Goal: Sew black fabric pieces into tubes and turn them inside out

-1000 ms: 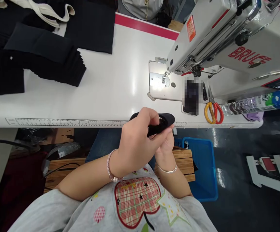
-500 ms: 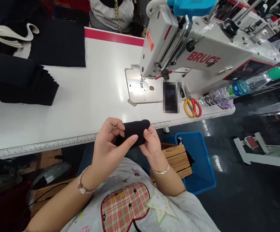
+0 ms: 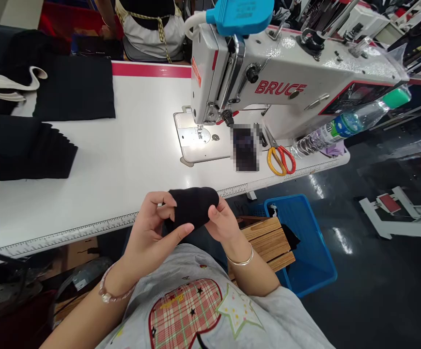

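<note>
While the left hand [image 3: 154, 228] pinched the left end of the black cloth [image 3: 194, 206] and the right hand [image 3: 225, 224] the other, some fingertips apparently hidden behind, its long axis ran crosswise between them, near the table [image 3: 133, 167], the machine [image 3: 268, 72] beyond.

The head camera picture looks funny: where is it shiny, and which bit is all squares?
In the head view, white glare streaks the dark floor and brightens the metal plate; also in the head view, squares cover a dark thing beside the scissors, and the black cloth being held shows little detail.
</note>
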Action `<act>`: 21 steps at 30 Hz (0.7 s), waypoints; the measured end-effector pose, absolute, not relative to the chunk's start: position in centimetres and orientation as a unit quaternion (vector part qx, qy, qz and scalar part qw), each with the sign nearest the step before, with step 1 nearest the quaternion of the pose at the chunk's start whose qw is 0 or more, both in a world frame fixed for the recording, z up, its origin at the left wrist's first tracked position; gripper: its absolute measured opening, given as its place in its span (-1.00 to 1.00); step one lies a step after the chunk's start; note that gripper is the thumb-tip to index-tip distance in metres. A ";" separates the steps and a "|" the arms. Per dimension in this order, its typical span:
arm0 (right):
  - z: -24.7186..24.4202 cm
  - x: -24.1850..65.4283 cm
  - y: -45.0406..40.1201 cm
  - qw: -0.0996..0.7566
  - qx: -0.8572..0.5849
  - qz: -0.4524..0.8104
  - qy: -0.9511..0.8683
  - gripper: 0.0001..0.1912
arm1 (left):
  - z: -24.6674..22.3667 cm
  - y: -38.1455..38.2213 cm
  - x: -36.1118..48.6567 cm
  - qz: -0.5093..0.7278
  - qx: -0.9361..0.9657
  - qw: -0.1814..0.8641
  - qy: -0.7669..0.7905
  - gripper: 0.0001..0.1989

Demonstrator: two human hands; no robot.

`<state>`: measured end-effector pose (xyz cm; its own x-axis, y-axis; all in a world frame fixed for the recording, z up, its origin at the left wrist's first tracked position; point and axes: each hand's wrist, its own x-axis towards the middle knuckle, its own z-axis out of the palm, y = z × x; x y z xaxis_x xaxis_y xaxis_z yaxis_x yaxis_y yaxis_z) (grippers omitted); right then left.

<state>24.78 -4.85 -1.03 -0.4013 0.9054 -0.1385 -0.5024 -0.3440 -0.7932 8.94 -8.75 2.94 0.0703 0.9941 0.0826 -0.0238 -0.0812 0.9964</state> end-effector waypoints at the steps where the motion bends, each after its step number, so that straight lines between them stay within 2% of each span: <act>1: -1.1 24.8 -4.9 0.466 -0.289 0.763 -0.343 -0.55 | 3.1 -8.8 9.1 0.510 0.527 0.503 0.456 -0.63; 5: -1.7 25.1 -5.0 0.490 -0.276 0.730 -0.389 -0.59 | 4.0 -8.6 9.7 0.516 0.469 0.516 0.497 -0.62; 9: -2.3 25.9 -4.7 0.510 -0.264 0.674 -0.463 -0.67 | 4.3 -8.1 9.5 0.445 0.421 0.570 0.547 -0.64; 13: -1.3 26.8 -4.4 0.484 -0.273 0.630 -0.542 -0.69 | 4.1 -7.4 8.7 0.361 0.440 0.623 0.537 -0.62; 15: -0.7 27.1 -4.3 0.468 -0.279 0.617 -0.567 -0.66 | 4.2 -7.1 8.5 0.345 0.458 0.636 0.517 -0.69; 21: -0.2 27.6 -4.0 0.448 -0.292 0.607 -0.588 -0.58 | 4.4 -7.6 9.0 0.415 0.500 0.589 0.482 -0.82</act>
